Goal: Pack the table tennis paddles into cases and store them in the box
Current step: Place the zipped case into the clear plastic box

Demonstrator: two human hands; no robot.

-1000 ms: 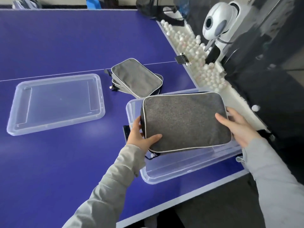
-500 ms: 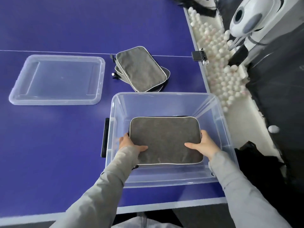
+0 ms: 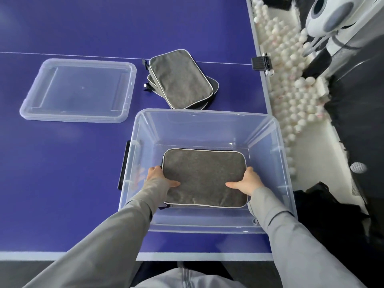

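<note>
Head view: grey case [image 3: 204,175] flat, low inside clear box [image 3: 207,113] on blue bench [image 3: 62,183].
Left hand [image 3: 158,176]: grips the case's left edge, thumb on top.
Right hand [image 3: 249,180]: grips its right edge likewise.
Behind box: stacked cases [image 3: 180,80]; lid [image 3: 79,90] further left.

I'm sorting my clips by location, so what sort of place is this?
Probably a table tennis practice room: a blue table with white lines, a heap of white balls along its right edge, and what looks like a white ball-feeding machine beside them.
</note>
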